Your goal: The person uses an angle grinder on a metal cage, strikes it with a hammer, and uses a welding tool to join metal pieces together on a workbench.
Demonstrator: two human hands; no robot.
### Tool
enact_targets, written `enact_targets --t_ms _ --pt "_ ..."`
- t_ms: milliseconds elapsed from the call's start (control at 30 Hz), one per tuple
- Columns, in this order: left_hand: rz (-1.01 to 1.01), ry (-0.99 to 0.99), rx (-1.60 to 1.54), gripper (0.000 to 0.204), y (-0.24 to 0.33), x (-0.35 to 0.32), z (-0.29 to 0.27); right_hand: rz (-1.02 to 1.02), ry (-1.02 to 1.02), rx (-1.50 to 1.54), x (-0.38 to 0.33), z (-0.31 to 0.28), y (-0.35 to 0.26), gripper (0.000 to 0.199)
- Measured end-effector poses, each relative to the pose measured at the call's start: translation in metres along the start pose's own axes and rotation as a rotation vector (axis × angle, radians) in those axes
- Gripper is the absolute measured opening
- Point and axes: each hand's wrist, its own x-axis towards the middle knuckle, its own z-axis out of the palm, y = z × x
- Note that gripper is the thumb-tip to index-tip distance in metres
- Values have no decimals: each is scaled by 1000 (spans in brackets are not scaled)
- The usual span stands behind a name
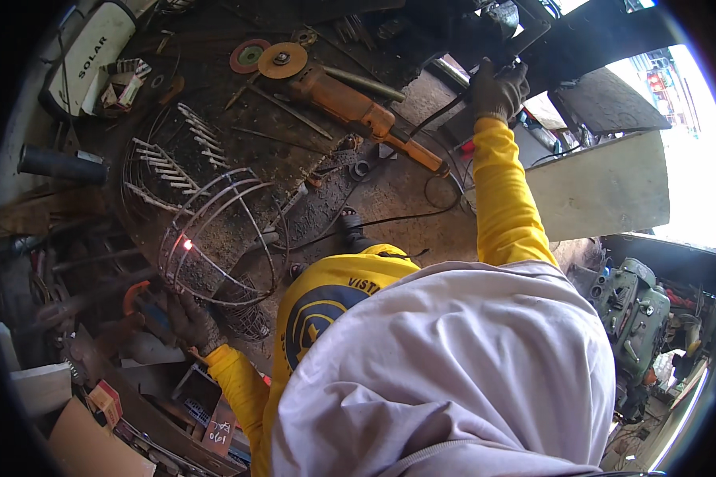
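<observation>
My right hand, in a dark grey glove, reaches far out at the upper right. Its fingers curl at a dark part beneath a black box-like object; what they grip is hidden in shadow. Low at the left, my left hand wears a dark glove and blends into the background, so its fingers cannot be made out. A blue and orange tool lies close beside it. Just beyond is a round cage of bent metal rods, with a small glowing red-hot spot on one rod.
An orange angle grinder lies on the dark worktable, near a second disc. Short rods in comb-like rows lie by the cage. A cable crosses the floor. A greenish engine block stands at right, below a pale panel.
</observation>
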Motion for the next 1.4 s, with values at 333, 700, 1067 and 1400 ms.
enact_targets --t_ms 333,700,1067,1400 --pt "-165 -53 -52 42 -27 -13 2 -449 -1238 219 -100 -80 -27 60" --pt "-105 -10 -71 42 -15 -12 8 -177 -1667 111 -96 -85 -73 47" --pt "39 -147 158 48 -30 2 -4 -531 -1444 -37 -92 -74 -84 48" --pt "132 57 55 46 -68 -9 21 -668 -650 282 -10 -80 -111 48"
